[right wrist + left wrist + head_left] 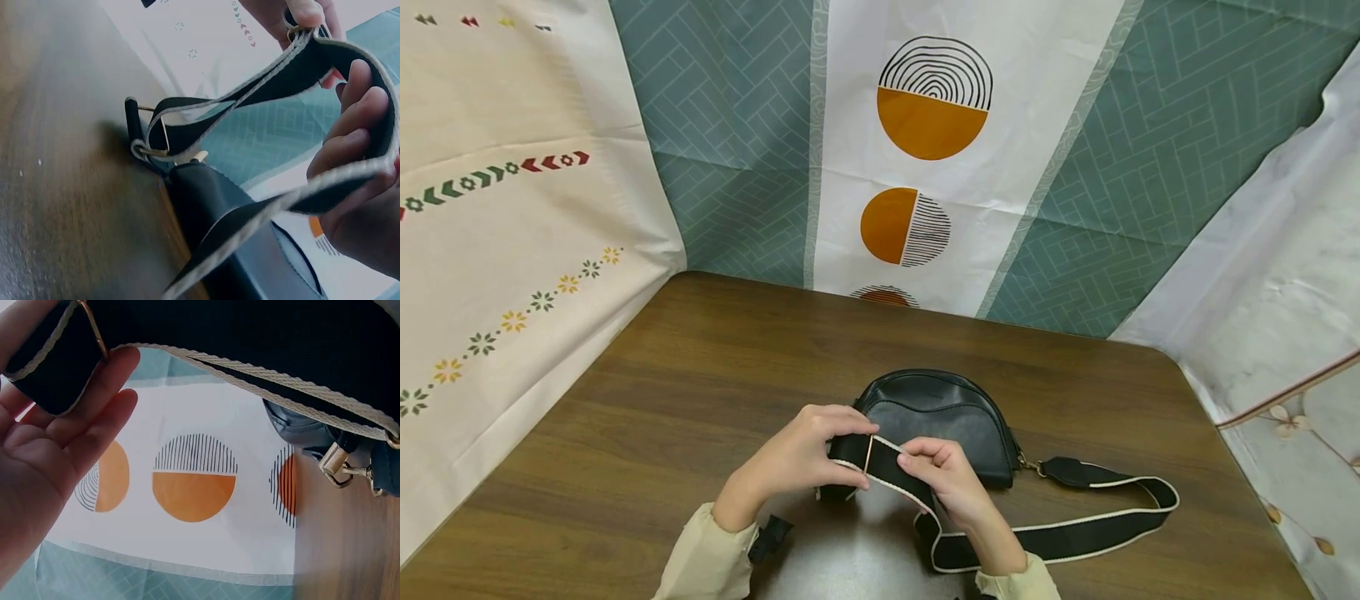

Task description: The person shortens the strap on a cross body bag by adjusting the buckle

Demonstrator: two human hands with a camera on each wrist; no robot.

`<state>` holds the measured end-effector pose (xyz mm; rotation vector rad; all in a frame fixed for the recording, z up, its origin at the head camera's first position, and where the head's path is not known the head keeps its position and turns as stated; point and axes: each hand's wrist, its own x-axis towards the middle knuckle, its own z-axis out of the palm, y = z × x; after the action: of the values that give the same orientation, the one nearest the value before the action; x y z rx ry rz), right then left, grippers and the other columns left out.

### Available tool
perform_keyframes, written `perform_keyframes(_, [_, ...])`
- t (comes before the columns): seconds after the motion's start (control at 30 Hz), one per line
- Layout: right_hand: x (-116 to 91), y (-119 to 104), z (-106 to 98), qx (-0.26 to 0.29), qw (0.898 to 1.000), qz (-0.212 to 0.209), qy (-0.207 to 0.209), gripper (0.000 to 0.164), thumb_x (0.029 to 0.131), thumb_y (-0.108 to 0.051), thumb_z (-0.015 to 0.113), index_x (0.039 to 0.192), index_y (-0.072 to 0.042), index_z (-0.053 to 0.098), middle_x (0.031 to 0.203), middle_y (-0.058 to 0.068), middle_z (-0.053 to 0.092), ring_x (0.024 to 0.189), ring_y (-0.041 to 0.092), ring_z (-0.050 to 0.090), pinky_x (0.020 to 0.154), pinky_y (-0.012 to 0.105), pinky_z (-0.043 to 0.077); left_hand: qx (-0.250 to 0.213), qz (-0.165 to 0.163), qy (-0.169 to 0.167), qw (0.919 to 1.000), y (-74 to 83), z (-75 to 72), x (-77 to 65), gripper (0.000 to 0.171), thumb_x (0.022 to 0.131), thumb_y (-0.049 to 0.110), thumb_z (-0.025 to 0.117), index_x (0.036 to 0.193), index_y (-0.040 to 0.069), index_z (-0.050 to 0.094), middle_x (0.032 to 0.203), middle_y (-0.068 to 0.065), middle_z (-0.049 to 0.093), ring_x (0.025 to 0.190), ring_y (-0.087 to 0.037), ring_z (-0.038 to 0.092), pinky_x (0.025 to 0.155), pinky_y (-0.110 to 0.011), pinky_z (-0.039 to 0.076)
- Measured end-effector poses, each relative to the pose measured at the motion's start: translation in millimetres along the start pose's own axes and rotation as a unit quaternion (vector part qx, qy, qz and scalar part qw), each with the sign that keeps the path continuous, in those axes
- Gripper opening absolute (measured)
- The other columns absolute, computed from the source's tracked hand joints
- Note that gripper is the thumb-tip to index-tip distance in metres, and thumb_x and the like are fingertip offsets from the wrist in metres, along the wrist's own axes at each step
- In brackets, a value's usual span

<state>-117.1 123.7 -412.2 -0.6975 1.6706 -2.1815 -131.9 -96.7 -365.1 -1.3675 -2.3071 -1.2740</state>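
A black half-round handbag (940, 425) stands on the table behind both hands. Its wide black strap (898, 475) has cream edging and is lifted in front of the bag. My left hand (808, 450) pinches the strap at a thin gold slider buckle (869, 454), thumb below and fingers above. Close by on the right, my right hand (951, 483) holds the strap between thumb and curled fingers. In the right wrist view the strap loops through a gold ring (153, 150) at the bag's end. A gold swivel clasp (337, 464) shows in the left wrist view.
The strap's slack lies in a loop (1075, 537) on the wooden table (625, 417) at the right, joined to the bag by a gold clip (1032, 465). Patterned cloths hang at the back (730, 142) and on both sides.
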Motion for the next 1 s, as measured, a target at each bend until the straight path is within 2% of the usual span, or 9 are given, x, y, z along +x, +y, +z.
perform_keyframes(0.07, [0.4,0.9,0.6,0.001,1.0,0.0,0.003,0.02,0.089,0.0,0.05,0.088,-0.012,0.066,0.07,-0.003,0.063,0.046,0.003,0.05,0.038,0.014,0.039,-0.002,-0.011,-0.012,0.9999,1.0,0.1,0.7,0.044,0.063,0.014,0.081,0.101,-0.001,0.064,0.096,-0.009,0.062,0.086,-0.012,0.058,0.072,-0.021,0.046])
perform_keyframes(0.13, [0.8,1.8,1.4,0.001,1.0,0.002,0.007,0.015,0.088,0.0,0.05,0.087,-0.004,0.064,0.069,-0.002,0.063,0.043,0.003,0.049,0.037,0.014,0.038,0.008,-0.028,-0.026,0.9992,2.5,-0.2,1.4,0.045,0.064,0.017,0.081,0.102,0.0,0.064,0.097,-0.007,0.062,0.087,-0.012,0.057,0.074,-0.022,0.046])
perform_keyframes(0.23, [1.9,2.5,3.1,-0.005,1.0,0.008,0.011,0.013,0.088,0.0,0.051,0.088,0.013,0.056,0.067,-0.002,0.062,0.042,0.003,0.048,0.036,0.015,0.037,0.054,-0.049,-0.048,0.9962,5.1,-0.8,2.3,0.046,0.064,0.023,0.081,0.101,0.002,0.065,0.097,-0.002,0.062,0.087,-0.011,0.056,0.076,-0.024,0.045])
perform_keyframes(0.37, [3.9,1.6,6.7,-0.021,1.0,0.015,0.018,0.025,0.088,-0.001,0.052,0.09,0.024,0.046,0.066,-0.003,0.061,0.041,0.002,0.047,0.035,0.015,0.037,0.118,-0.042,-0.064,0.99,8.5,0.4,4.5,0.048,0.062,0.03,0.081,0.099,0.003,0.067,0.095,0.002,0.063,0.087,-0.009,0.057,0.077,-0.027,0.044])
perform_keyframes(0.53, [6.9,-0.7,11.7,-0.03,0.999,0.027,0.028,0.027,0.088,-0.002,0.053,0.09,0.025,0.047,0.065,-0.004,0.061,0.04,0.003,0.046,0.036,0.015,0.037,0.139,-0.027,-0.061,0.9881,11.1,2.8,6.8,0.047,0.059,0.031,0.082,0.095,0.004,0.068,0.092,0.003,0.064,0.085,-0.008,0.058,0.077,-0.027,0.044])
perform_keyframes(0.8, [8.5,-1.6,15.4,-0.027,0.998,0.039,0.038,0.028,0.088,-0.002,0.053,0.09,0.025,0.047,0.065,-0.003,0.061,0.041,0.004,0.048,0.037,0.015,0.038,0.136,-0.02,-0.046,0.9894,10.2,2.9,6.7,0.046,0.06,0.034,0.081,0.094,0.007,0.069,0.091,0.005,0.064,0.082,-0.006,0.058,0.073,-0.025,0.043])
perform_keyframes(0.93, [8.1,-0.4,13.4,-0.02,0.999,0.03,0.028,0.027,0.088,-0.003,0.051,0.09,0.024,0.047,0.069,-0.003,0.062,0.047,0.004,0.051,0.04,0.016,0.04,0.133,-0.016,-0.04,0.9902,9.0,0.9,5.3,0.047,0.061,0.035,0.08,0.095,0.006,0.069,0.092,0.004,0.064,0.083,-0.007,0.057,0.073,-0.024,0.043])
perform_keyframes(1.0, [7.1,0.3,10.8,-0.019,0.999,0.02,0.025,0.021,0.089,-0.003,0.051,0.087,0.018,0.053,0.072,-0.003,0.063,0.054,0.004,0.054,0.046,0.016,0.043,0.129,-0.022,-0.041,0.9906,8.9,-0.6,4.8,0.047,0.062,0.035,0.08,0.096,0.005,0.069,0.093,0.003,0.064,0.084,-0.009,0.057,0.075,-0.025,0.044])
